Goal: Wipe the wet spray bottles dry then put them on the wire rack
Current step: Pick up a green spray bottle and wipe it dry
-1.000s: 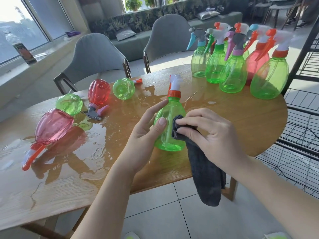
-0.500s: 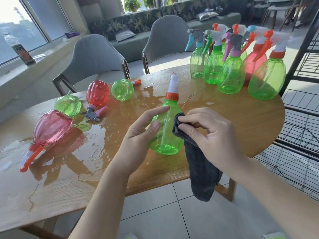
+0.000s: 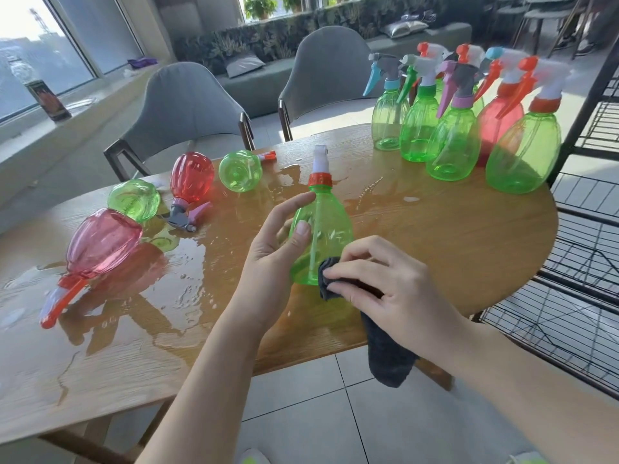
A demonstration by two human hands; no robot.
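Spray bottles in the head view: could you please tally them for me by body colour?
Green spray bottles: 8 (one is mostly hidden in the standing group)
Red or pink spray bottles: 3
Total: 11

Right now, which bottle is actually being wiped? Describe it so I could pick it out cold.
On the round wooden table, look at the near edge between the two hands. There a green spray bottle stands upright, gripped by the left hand while the right hand presses a dark cloth to its base. Unlike the other upright bottles clustered far right, it stands alone.
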